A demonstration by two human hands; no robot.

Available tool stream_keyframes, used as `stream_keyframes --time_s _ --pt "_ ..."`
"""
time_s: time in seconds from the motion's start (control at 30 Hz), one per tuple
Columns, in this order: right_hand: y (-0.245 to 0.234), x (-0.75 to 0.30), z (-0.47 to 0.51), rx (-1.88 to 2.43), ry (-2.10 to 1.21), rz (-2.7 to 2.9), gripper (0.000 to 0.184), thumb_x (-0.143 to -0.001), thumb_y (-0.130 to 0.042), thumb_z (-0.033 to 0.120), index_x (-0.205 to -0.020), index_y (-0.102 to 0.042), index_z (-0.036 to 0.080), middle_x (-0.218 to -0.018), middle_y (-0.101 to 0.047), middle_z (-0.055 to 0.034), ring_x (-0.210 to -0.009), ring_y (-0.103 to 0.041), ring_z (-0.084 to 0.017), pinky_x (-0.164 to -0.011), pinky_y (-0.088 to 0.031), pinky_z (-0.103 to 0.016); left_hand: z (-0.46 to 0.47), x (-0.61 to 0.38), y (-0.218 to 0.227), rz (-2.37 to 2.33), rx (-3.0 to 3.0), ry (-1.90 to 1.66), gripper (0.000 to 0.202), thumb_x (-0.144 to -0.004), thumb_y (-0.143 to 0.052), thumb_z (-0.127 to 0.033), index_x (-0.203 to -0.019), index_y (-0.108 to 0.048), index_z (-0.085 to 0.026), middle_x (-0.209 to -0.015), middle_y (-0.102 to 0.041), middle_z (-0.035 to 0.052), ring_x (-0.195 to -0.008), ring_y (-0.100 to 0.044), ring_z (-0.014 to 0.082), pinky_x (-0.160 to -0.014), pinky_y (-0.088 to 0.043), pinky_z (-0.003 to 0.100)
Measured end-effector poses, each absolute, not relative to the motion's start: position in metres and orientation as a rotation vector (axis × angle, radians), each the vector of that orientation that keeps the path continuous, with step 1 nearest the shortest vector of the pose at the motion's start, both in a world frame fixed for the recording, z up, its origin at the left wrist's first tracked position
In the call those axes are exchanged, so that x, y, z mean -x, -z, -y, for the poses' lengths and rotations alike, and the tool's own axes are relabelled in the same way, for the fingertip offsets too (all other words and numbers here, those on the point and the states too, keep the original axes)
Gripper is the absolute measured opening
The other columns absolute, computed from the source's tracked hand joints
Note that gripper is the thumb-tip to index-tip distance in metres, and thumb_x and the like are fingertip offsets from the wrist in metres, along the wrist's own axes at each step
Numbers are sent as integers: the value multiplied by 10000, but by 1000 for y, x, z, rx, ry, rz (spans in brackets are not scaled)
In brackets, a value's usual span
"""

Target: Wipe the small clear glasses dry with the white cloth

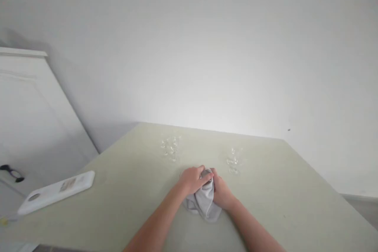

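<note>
A light grey cloth [204, 201] is bunched between my two hands, low over the middle of the table, its loose end hanging toward me. Wrapped in it is a small glass [206, 173], only its round rim showing. My left hand [191, 180] is closed on the cloth and glass from the left, its thumb across the rim. From the right, my right hand [222, 192] grips the same bundle, with its thumb near the rim. Beyond my left hand stand several clear glasses [170, 149]. More clear glasses [233, 161] are behind my right hand, their outlines faint.
The pale table [126, 189] reaches back to a white wall [206, 55]. On its left edge lies a long white box-like object [59, 192] with a dark round spot and a label. A white cabinet [38, 114] with a dark handle [12, 173] stands at the left.
</note>
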State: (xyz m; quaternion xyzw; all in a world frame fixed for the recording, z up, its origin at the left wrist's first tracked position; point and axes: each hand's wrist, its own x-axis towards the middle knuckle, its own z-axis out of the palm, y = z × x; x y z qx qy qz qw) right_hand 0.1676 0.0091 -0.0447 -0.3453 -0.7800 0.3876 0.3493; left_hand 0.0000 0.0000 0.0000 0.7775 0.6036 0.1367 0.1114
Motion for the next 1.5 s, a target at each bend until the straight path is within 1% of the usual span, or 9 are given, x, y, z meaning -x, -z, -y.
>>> stream_keyframes --time_s 0.37,0.57,0.73,0.93,1.03,1.13,1.27,1.37,1.5 --pt "40 -165 -7 725 -908 2000 350 -766 -667 184 -1064 -487 223 -1038 -650 -79 -902 -622 -207 -792 -499 -311 -4 2 0 -1629 -2050 -508 711 -916 -162 -723 -862 -642 -200 -927 -732 76 -869 -657 230 -710 -431 291" --pt "36 -167 -10 728 -981 1863 358 -784 -684 261 -1081 -488 226 -959 -631 -27 -863 -603 -187 -775 -494 -294 1 -1 -3 -1683 -2203 -612 567 -947 -222 -663 -1047 -590 -243 -853 -715 37 -852 -674 231 -704 -424 287" --pt "38 -172 -14 796 -1056 1730 255 -822 -641 399 -933 -484 231 -832 -597 -3 -770 -582 -188 -704 -503 -300 5 -4 -8 -1583 -2462 -641 589 -860 -382 -737 -1109 -559 -233 -1022 -698 83 -926 -660 269 -796 -447 324" --pt "27 -174 -7 661 -831 1987 404 -816 -656 294 -1189 -513 235 -1139 -581 -84 -1024 -599 -235 -904 -491 -360 1 3 0 -1550 -2371 -567 670 -838 -346 -778 -1188 -510 -230 -902 -706 57 -856 -673 263 -717 -446 296" --pt "23 -175 -4 654 -758 2074 413 -809 -649 250 -1206 -532 248 -1227 -532 -108 -1074 -587 -236 -938 -481 -368 -1 6 3 -1483 -2297 -631 677 -871 -228 -774 -1158 -520 -237 -828 -696 31 -819 -675 245 -702 -437 286" --pt "26 -172 -6 675 -810 1976 399 -793 -664 264 -1167 -528 238 -1159 -566 -92 -1041 -596 -234 -927 -488 -368 -1 5 3 -1444 -2260 -695 717 -885 -115 -763 -1185 -513 -247 -838 -695 23 -821 -675 232 -707 -434 282" --pt "31 -170 -10 726 -990 1774 364 -816 -633 336 -1122 -470 225 -944 -621 -38 -839 -622 -207 -754 -531 -316 1 1 3 -1503 -2353 -678 815 -802 -252 -848 -1310 -442 -240 -978 -706 57 -892 -673 269 -726 -438 300" --pt "29 -173 -8 729 -862 1924 415 -802 -646 291 -1185 -496 227 -1078 -600 -74 -965 -612 -236 -846 -518 -344 0 3 2 -1503 -2356 -638 826 -765 -276 -877 -1234 -483 -229 -891 -701 51 -843 -669 268 -701 -435 296" --pt "22 -176 -1 698 -696 2133 440 -792 -642 208 -1217 -546 268 -1323 -458 -112 -1106 -574 -248 -934 -488 -366 -1 9 2 -1410 -2265 -716 813 -819 -44 -832 -1016 -545 -223 -753 -657 32 -735 -652 227 -666 -432 285"
